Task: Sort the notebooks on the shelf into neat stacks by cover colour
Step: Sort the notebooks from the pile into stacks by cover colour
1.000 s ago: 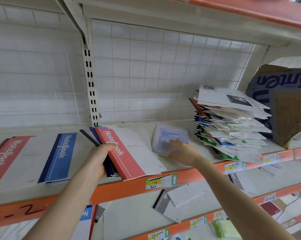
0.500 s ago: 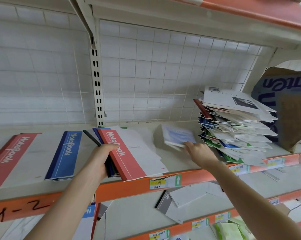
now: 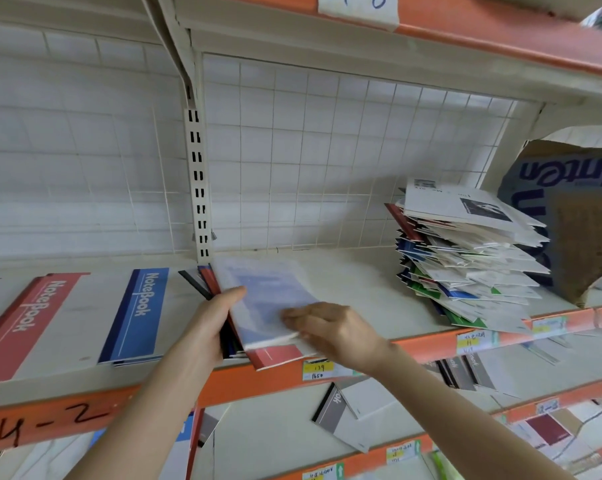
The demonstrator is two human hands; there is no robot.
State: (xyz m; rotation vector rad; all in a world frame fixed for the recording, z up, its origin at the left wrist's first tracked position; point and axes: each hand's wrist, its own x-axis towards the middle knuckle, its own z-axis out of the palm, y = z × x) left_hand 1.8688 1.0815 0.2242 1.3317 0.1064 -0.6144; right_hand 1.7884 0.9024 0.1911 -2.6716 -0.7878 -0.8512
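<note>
The left hand (image 3: 209, 323) grips a stack of notebooks (image 3: 278, 356) by its left edge. The thumb is hooked over the top and the other fingers are hidden underneath. A pale blue notebook (image 3: 263, 294), blurred, lies flat on top of that stack, just right of the thumb. Its long axis runs from the shelf's (image 3: 355, 282) front lip back toward the wire grille, the far end leaning a little left. The right hand (image 3: 337, 332) has its fingers close together on the near right corner of the cover. I cannot tell whether the thumb is tucked beneath.

Left of the left hand, a blue-banded notebook (image 3: 136, 313) and a red-banded notebook (image 3: 26, 323) lie flat, pointing the same way. Well to the right of the right hand's fingers is a messy pile (image 3: 465, 261).
</note>
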